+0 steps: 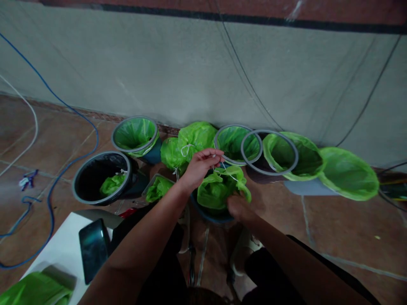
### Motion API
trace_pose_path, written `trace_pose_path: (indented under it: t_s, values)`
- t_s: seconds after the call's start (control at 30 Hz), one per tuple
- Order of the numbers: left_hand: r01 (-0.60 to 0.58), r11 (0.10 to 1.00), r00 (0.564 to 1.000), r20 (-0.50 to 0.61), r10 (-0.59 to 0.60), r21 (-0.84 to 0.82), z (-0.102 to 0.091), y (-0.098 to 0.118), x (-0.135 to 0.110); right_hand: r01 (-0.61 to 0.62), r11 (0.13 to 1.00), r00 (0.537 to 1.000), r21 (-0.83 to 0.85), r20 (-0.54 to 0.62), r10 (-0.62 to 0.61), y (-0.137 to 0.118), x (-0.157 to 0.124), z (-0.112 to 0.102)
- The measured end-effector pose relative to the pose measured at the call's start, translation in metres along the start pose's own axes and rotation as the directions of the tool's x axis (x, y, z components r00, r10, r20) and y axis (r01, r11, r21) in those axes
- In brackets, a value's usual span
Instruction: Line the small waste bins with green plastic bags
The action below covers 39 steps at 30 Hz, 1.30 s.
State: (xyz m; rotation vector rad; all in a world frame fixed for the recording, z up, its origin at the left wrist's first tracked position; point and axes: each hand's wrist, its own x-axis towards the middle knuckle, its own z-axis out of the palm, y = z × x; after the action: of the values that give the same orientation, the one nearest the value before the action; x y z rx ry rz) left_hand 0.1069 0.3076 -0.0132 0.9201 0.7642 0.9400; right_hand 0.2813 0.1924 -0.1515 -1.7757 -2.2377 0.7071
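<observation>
A green drawstring trash bag (211, 192) sits in a dark blue bin (218, 218) between my feet, its mouth bunched and partly open. My left hand (202, 167) is closed in a pinch on the bag's white drawstring (229, 173), just above the bag. Low on the bag's right side, my right hand (238, 206) is closed at its edge; the fingertips are partly hidden and slightly blurred. Behind my left hand stand two tied green bags (197, 137) with white strings knotted at their tops.
Along the wall stand a green-lined bin (135, 133), bins with grey rims (269, 173) and green-lined bins (349, 173). At left are a black-lined bin (92, 173), a white surface (60, 241) with a phone (93, 250), and a blue cable (49, 203) on the floor.
</observation>
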Motion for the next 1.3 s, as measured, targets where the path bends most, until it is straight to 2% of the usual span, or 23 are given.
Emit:
trace_pose_path:
  t_s: [0.1,0.3,0.37,0.43,0.5,0.57,0.63,0.67,0.73,0.9,0.93,1.0,1.07,1.13,1.2,1.3]
  values:
    - [-0.013,1.000,1.000,-0.018,0.013,0.021,-0.001,0.000,0.000,0.038,0.997,0.998,0.061,0.038,-0.040,-0.015,0.007,-0.017]
    - [-0.053,0.996,0.998,-0.038,0.055,0.072,-0.001,0.003,0.000,0.010,0.946,1.000,0.325,-0.007,-0.008,-0.039,0.013,-0.068]
    - [-0.061,0.988,0.997,-0.029,0.065,0.140,-0.002,0.003,0.000,-0.007,0.930,1.000,0.367,-0.021,0.016,-0.041,0.011,-0.076]
    - [-0.054,0.958,0.998,0.039,0.045,0.282,-0.003,0.002,-0.001,-0.016,0.919,0.999,0.394,-0.033,0.031,-0.039,0.010,-0.077]
    - [-0.064,0.861,0.985,0.168,-0.025,0.504,-0.005,-0.001,-0.004,-0.019,0.905,0.998,0.424,-0.047,0.043,-0.035,0.010,-0.074]
    - [-0.108,0.692,0.960,0.255,-0.114,0.714,-0.007,-0.009,-0.009,-0.015,0.890,0.997,0.456,-0.062,0.049,-0.030,0.011,-0.070]
    - [-0.131,0.532,0.960,0.242,-0.143,0.836,-0.009,-0.020,-0.014,-0.013,0.876,0.997,0.481,-0.064,0.049,-0.027,0.011,-0.068]
    - [-0.130,0.483,0.968,0.216,-0.127,0.866,-0.010,-0.026,-0.016,-0.014,0.873,0.997,0.488,-0.061,0.050,-0.027,0.012,-0.069]
    - [-0.133,0.436,0.978,0.189,-0.086,0.890,-0.011,-0.036,-0.019,-0.023,0.873,0.997,0.487,-0.048,0.054,-0.026,0.011,-0.071]
    - [-0.224,0.364,0.959,0.271,-0.084,0.904,-0.008,-0.038,-0.017,-0.023,0.903,0.999,0.429,-0.030,0.040,-0.023,0.009,-0.075]
    - [-0.227,0.376,0.956,0.279,-0.090,0.899,-0.007,-0.035,-0.015,-0.024,0.911,0.999,0.413,-0.025,0.038,-0.022,0.008,-0.075]
    - [-0.208,0.467,0.953,0.285,-0.099,0.859,-0.006,-0.027,-0.012,-0.022,0.925,0.999,0.381,-0.018,0.031,-0.018,0.008,-0.075]
    - [-0.171,0.621,0.957,0.279,-0.080,0.765,-0.004,-0.017,-0.009,-0.012,0.936,0.999,0.352,-0.044,0.029,-0.016,0.007,-0.077]
    - [-0.154,0.770,0.965,0.263,-0.018,0.619,0.000,-0.004,-0.007,0.019,0.939,0.990,0.343,-0.135,0.029,-0.017,0.007,-0.085]
    - [-0.181,0.857,0.968,0.243,0.067,0.483,0.005,0.012,-0.006,0.077,0.932,0.952,0.355,-0.304,0.037,-0.021,0.009,-0.097]
    - [-0.267,0.886,0.955,0.229,0.189,0.380,0.013,0.034,-0.007,0.162,0.920,0.846,0.358,-0.530,0.057,-0.034,0.012,-0.117]
